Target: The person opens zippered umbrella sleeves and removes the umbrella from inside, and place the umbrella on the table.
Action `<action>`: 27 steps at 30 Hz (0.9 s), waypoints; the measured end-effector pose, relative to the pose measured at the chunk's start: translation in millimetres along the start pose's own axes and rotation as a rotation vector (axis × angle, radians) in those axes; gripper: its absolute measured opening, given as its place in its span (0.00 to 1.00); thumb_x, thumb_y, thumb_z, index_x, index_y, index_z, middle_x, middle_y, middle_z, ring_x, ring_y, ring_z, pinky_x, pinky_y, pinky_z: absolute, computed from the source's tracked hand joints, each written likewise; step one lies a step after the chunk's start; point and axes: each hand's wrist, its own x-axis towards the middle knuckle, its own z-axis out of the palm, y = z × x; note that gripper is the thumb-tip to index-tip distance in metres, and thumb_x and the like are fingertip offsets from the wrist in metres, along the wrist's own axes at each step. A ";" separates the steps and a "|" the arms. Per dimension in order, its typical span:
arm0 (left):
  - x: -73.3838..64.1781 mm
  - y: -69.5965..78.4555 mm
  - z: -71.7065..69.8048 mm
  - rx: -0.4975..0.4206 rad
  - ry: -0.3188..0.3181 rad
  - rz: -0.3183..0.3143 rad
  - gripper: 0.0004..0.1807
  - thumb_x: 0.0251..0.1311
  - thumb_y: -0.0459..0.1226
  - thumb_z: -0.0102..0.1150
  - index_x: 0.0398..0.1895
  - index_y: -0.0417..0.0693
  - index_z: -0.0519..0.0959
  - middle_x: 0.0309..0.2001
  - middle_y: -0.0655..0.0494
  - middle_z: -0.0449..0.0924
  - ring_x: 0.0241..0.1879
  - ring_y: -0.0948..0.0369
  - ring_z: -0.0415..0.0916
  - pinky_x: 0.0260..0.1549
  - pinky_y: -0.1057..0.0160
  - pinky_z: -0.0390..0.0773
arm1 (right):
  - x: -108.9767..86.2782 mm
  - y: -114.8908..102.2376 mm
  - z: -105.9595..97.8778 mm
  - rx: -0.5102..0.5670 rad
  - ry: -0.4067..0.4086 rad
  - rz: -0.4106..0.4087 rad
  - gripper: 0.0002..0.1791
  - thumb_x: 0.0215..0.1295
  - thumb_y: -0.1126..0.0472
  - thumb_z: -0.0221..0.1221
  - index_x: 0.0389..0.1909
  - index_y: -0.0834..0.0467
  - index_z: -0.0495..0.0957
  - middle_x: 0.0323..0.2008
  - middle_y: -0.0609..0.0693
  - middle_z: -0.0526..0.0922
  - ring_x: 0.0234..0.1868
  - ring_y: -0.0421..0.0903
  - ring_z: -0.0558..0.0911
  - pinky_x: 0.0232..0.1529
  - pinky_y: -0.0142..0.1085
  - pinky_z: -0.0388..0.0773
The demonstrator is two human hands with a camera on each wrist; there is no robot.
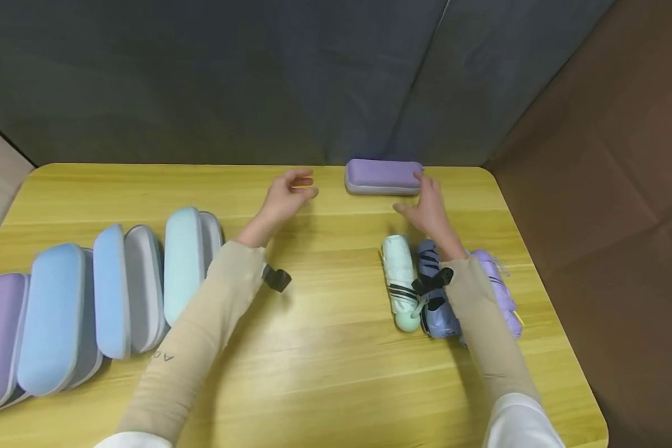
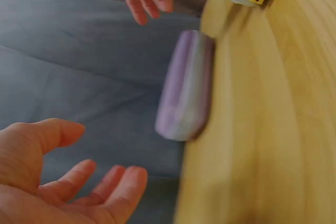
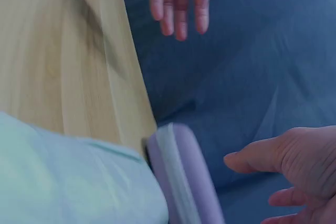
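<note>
A purple zip case [image 1: 383,174] with a grey lower half lies lengthwise at the table's back edge, closed. My right hand [image 1: 427,208] hovers at its right end, thumb and fingers spread apart; in the head view the fingertips overlap the case's corner. To the left of the case is my left hand [image 1: 287,198], fingers loosely bent, holding nothing. In the left wrist view a gap shows between that hand [image 2: 79,177] and the case [image 2: 184,87]. Below my right wrist lie folded umbrellas: a mint one [image 1: 399,274], a dark blue one [image 1: 439,317] and a purple one [image 1: 498,289].
Along the left side of the wooden table [image 1: 325,373] several cases stand on edge, partly opened: a purple one [image 1: 0,336], two blue ones [image 1: 53,317] and a mint one [image 1: 183,264]. A dark cloth [image 1: 229,81] hangs behind, a brown one [image 1: 610,205] at the right.
</note>
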 end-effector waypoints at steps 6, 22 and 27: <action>28.4 -20.2 18.5 -0.191 -0.027 -0.131 0.28 0.64 0.31 0.50 0.67 0.36 0.59 0.60 0.36 0.67 0.59 0.45 0.67 0.56 0.52 0.70 | 32.7 11.7 12.5 0.129 0.013 0.236 0.43 0.55 0.62 0.62 0.69 0.68 0.51 0.66 0.66 0.56 0.67 0.58 0.57 0.67 0.42 0.54; 62.2 -35.4 64.7 -0.182 -0.093 -0.135 0.32 0.64 0.32 0.49 0.71 0.40 0.55 0.69 0.45 0.57 0.67 0.54 0.57 0.61 0.56 0.63 | 58.5 32.5 16.0 0.613 -0.066 0.594 0.41 0.58 0.71 0.53 0.72 0.51 0.49 0.65 0.54 0.59 0.47 0.47 0.69 0.31 0.33 0.71; 63.6 -37.6 65.4 -0.164 -0.031 -0.112 0.31 0.61 0.29 0.48 0.69 0.38 0.57 0.67 0.43 0.61 0.64 0.55 0.60 0.59 0.61 0.64 | 37.8 1.9 -1.6 0.615 -0.078 0.602 0.40 0.56 0.75 0.54 0.70 0.56 0.52 0.56 0.55 0.65 0.43 0.45 0.70 0.42 0.35 0.72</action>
